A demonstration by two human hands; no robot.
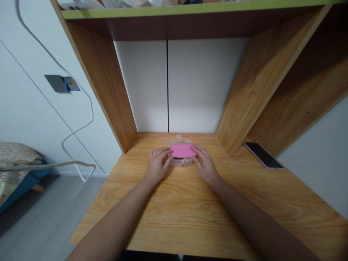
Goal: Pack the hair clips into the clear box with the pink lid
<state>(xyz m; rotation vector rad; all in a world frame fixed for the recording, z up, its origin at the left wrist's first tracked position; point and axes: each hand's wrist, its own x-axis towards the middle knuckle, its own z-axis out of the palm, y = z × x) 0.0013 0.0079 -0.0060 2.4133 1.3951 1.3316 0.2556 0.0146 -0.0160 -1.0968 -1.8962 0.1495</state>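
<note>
Both my hands grip a pink, rounded flat piece [182,150] that looks like a tray or lid. My left hand [158,162] pinches its left end, and my right hand [204,163] has the right end between thumb and fingers. Just beneath and behind the pink piece is a clear plastic box [181,162], its transparent lid [179,140] raised toward the back. Something dark shows in the box under the pink edge, too small to name. The box rests on the wooden desk [179,210].
A phone [263,155] lies on the desk at the right, near the wall. Wooden panels [100,79] flank the desk's back, with a green-edged shelf [174,12] overhead. A white cable [91,108] hangs at the left, by a wall socket [72,83].
</note>
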